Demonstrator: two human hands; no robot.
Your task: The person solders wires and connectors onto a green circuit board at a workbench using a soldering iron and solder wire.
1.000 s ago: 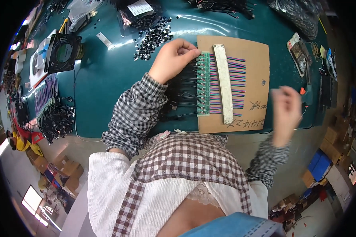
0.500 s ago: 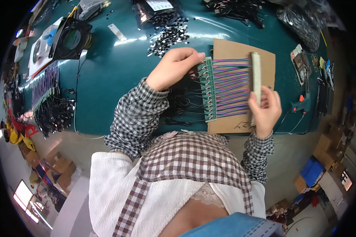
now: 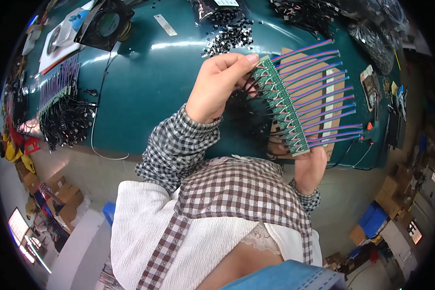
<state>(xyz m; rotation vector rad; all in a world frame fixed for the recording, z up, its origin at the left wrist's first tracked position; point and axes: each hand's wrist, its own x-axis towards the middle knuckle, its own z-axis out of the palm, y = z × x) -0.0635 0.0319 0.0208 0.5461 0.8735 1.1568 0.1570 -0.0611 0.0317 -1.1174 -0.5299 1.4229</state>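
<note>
From the head camera, looking down, both hands hold up a long strip of small green circuit boards [image 3: 281,105] above a dark green table [image 3: 150,92]. The left hand [image 3: 217,87] is closed on the strip's upper end, thumb on top and fingers curled beneath. The right hand [image 3: 310,166] pinches the lower end from below, fingers mostly hidden behind the strip. Gripping it at both ends probably keeps the row straight and stops it sagging.

Striped purple, blue and red wires [image 3: 319,92] fan out to the right from each board, while black wires [image 3: 249,113] hang off the left side in a loose bunch. The strip is tilted and held clear of a brown cardboard sheet [image 3: 319,72], which lies on the table directly under it with a pale bar [image 3: 329,104] resting across it.

Further off, a heap of small black parts [image 3: 229,36] sits near the table's far edge. A black fan [image 3: 106,24] lies at the far left, and a bundle of black cables [image 3: 63,121] spreads along the left edge.
</note>
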